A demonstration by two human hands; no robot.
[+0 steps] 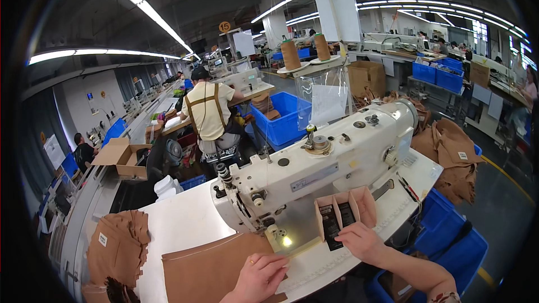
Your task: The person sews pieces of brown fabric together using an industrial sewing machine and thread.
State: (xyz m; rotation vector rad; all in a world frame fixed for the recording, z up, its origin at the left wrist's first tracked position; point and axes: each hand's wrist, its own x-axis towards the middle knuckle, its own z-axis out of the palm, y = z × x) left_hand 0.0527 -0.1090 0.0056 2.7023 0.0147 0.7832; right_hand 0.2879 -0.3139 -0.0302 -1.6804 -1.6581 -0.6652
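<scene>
A brown fabric panel (216, 264) with a pale line along its upper edge lies flat on the white sewing machine table, below the needle area of a white sewing machine (314, 171). Over the panel's right end, my left hand (261, 276) has its fingers drawn together; whatever they pinch is hidden. My right hand (362, 242) reaches to a small cardboard box (365, 205) split into compartments. Its fingertips close on a black label (337, 242) at the box's front edge. More black labels (330, 221) stand in the compartments. A small lamp lights the spot by the needle.
Stacked brown fabric pieces (119, 247) hang over the table's left end. Blue bins (452, 247) holding brown pieces stand at the right. Two brown thread cones (290, 56) rise behind the machine. Beyond it, a co-worker (208, 106) sits beside a blue bin (283, 120).
</scene>
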